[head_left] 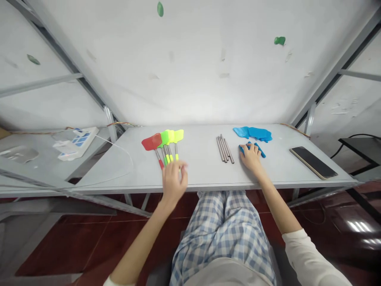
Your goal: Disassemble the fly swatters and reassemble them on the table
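Note:
My left hand (175, 180), slightly blurred, is at the table's front edge by the handle ends of several fly swatters. Its fingers are curved, the thumb stands apart, and I see nothing gripped. The swatters lie fanned out, with a red head (152, 142), a green head (164, 138) and yellow heads (178, 136) on metal rods. My right hand (250, 157) is down on the table with its fingers closed around a blue handle (241, 149). Another blue handle (260, 150) lies beside it; the fingers partly hide the blue pieces. Blue swatter heads (257, 133) lie overlapped behind.
Several metal tubes (224, 149) lie side by side mid-table. A phone (313, 162) rests at the right. On the left are a white power strip (79, 143) and a thin white cable (119, 147). Metal frame posts (108, 115) and a wall bound the table.

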Tool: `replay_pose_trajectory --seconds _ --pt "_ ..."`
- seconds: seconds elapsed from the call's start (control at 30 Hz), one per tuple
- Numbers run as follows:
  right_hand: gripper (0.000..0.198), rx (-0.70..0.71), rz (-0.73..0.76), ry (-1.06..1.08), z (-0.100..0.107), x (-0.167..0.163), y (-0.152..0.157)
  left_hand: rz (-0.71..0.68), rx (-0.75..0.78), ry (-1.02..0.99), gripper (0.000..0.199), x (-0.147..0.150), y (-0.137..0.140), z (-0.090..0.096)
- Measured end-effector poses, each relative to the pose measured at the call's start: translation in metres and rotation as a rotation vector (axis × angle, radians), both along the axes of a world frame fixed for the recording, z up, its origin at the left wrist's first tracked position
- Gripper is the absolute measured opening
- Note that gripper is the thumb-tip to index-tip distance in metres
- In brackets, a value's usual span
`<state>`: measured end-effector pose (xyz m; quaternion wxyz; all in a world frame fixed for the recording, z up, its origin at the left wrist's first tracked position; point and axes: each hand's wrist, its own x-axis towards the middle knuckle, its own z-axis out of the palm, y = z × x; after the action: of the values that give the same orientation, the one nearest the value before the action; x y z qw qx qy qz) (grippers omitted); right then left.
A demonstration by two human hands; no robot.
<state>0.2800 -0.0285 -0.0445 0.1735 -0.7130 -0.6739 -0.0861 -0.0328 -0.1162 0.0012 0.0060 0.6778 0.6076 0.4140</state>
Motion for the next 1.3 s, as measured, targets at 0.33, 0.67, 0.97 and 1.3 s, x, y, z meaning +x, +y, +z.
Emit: replay_pose_trajectory --seconds 0.33,0.67,0.97,1.3 --pt "0.033 0.171 0.098 0.352 0.011 0.007 -0.054 0.313 -0.485 0.386 0.037 -0.013 0.110 -0.010" --pt "0.043 -0.171 0.397 1.274 0.035 -0.093 -0.086 -0.109 -0.321 -0.167 0.042 0.037 0.031 0.003" --pt "0.046 -0.013 0.465 1.864 0.077 -0.072 -0.007 -0.527 -0.424 -0.427 0.028 0.101 0.011 0.010" --pt "0.053 0.289 0.284 1.659 0.093 -0.049 -0.005 -0.842 -0.862 -0.692 0.030 0.079 -0.012 0.012"
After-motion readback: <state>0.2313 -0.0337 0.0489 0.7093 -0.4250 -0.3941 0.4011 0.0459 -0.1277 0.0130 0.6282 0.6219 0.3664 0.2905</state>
